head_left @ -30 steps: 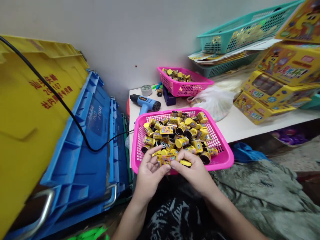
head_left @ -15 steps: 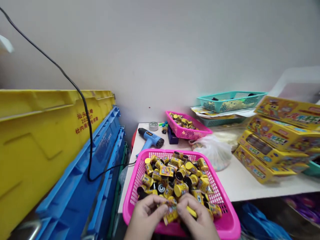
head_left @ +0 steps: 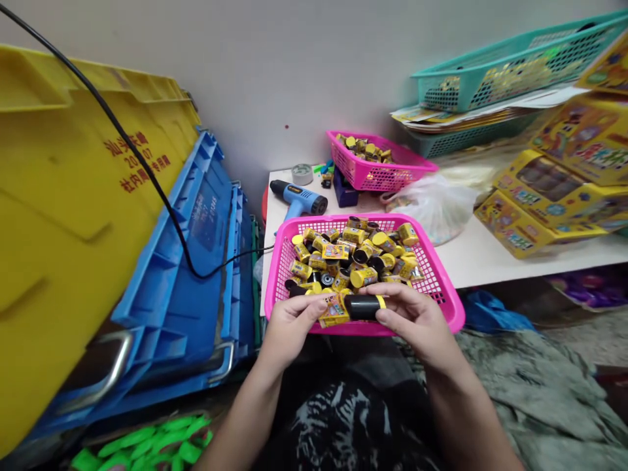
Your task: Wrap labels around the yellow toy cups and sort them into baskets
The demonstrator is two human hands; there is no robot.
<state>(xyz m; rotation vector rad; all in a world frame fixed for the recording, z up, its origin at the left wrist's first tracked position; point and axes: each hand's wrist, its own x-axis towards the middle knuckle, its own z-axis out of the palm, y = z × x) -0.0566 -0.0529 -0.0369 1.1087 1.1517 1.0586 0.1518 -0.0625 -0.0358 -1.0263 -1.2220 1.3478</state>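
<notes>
My left hand (head_left: 289, 327) pinches a yellow printed wrapper sleeve (head_left: 334, 311) between thumb and fingers. Lying sideways, a small black cylinder with a yellow end (head_left: 363, 307) is gripped at that end by my right hand (head_left: 422, 322). The sleeve meets the cylinder's left end; whether it goes around that end I cannot tell. Both hands are above the near rim of a pink basket (head_left: 447, 294), which holds many small yellow-wrapped cylinders (head_left: 363, 276), some with black ends showing. A flat yellow printed piece (head_left: 335, 252) lies on top of them.
A blue heat gun (head_left: 299, 199), a tape roll (head_left: 302, 173) and a second pink basket (head_left: 373, 175) are behind. To the right are a plastic bag (head_left: 434, 209), stacked yellow boxes (head_left: 530, 222) and a teal basket (head_left: 456, 91). Blue crates (head_left: 196, 222) and a black cable (head_left: 161, 196) are at left.
The view has tilted downward. My hands have moved apart slightly, and the black cylinder now shows lying level between them, with the sleeve at its left end.
</notes>
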